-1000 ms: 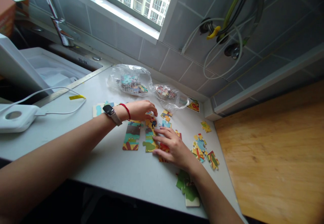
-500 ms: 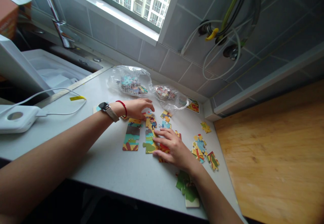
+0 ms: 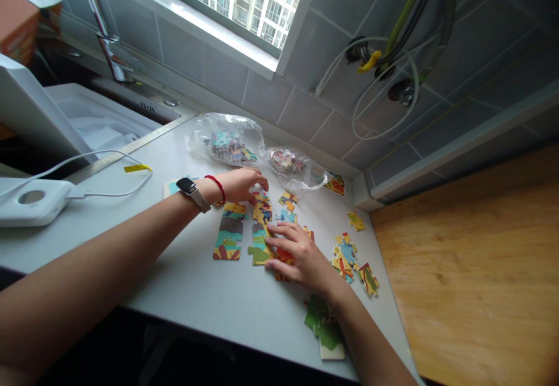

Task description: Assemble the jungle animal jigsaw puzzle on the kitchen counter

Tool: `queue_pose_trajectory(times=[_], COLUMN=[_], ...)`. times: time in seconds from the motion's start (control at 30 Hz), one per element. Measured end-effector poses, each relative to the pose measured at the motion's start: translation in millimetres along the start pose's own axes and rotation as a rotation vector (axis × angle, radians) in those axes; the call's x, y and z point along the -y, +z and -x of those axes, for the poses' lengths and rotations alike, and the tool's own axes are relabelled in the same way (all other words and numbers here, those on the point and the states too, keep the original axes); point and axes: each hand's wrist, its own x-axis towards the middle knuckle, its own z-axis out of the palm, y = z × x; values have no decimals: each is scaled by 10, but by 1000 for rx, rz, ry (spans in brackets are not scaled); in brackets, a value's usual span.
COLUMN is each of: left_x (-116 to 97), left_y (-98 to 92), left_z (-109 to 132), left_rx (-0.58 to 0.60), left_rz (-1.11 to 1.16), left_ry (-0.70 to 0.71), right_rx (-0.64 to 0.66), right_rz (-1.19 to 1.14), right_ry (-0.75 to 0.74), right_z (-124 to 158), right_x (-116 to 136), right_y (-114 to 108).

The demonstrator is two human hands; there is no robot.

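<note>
resting on puzzle pieces (image 3: 259,239), right hand (image 3: 303,255)

A grey-and-teal cardboard jigsaw strip (image 3: 229,233) and a yellow-and-green cardboard jigsaw strip (image 3: 258,236) lie flat, apart, inside the worktop's (image 3: 192,284) front edge.

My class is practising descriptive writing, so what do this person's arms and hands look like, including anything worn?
Behind the left hand sit a thin red bracelet and a wristwatch with a dark face and pale greyish strap. The right hand shows no jewellery. No gloves or sleeves are visible.
</note>
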Motion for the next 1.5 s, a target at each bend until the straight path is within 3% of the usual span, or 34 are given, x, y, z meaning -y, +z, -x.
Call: queue_pose_trajectory(times=[0.3,0.4,0.53,0.8,1.5], left_x=[-25,-20,-47,-73,-37], left_y=[-83,-100,-109,-57,64], left_z=[55,64,66,68,20], left_rx=[164,197,177,73,29], left_rz=[1,-13,-48,-16,13], left_ry=[-180,-126,-21,57,11], right_rx=[-22,-25,-16,1,13], right_rz=[-21,-20,-24,-12,2], right_ry=[10,6,7,21,11], right_z=[-2,0,1,3,-4], right_x=[-46,-57,-47,-24,-10], right_y=[-1,3,-6,-13,3])
